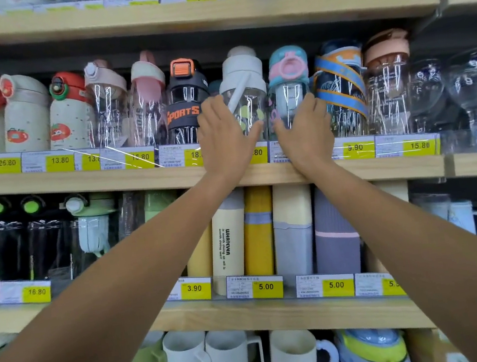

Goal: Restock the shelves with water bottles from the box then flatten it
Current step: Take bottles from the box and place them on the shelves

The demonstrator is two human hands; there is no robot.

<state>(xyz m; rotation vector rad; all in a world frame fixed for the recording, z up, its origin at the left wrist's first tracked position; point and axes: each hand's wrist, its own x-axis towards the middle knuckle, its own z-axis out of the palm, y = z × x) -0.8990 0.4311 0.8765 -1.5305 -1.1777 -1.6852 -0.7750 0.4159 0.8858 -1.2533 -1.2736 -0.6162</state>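
Both arms reached up to the middle shelf (81,179), where the bottles stood in a row behind a strip of price tags (59,160). The left hand (225,134) lay flat against the white-capped bottle (243,72), fingers straight and pointing up along its left side, thumb spread across its front. The right hand (306,133) rested the same way on the blue-capped bottle (288,66), fingers straight along its right side, thumb reaching in to the left. Neither hand was curled round anything; both were released and pressed on the clear walls. The two bottles stood upright, just beside each other, between the hands.

Left of them stood the black Sports bottle (184,103), touching or nearly touching the left hand's fingers. Right of them stood a striped bottle (339,84), then a peach-lidded bottle (386,72), then stemmed glasses (474,76). More bottles with pink and red lids filled the left end of the row.

On the lower shelf (277,311), tall flasks (226,242) in cream, yellow and grey stood side by side under the arms. Below that sat pale mugs (187,361).
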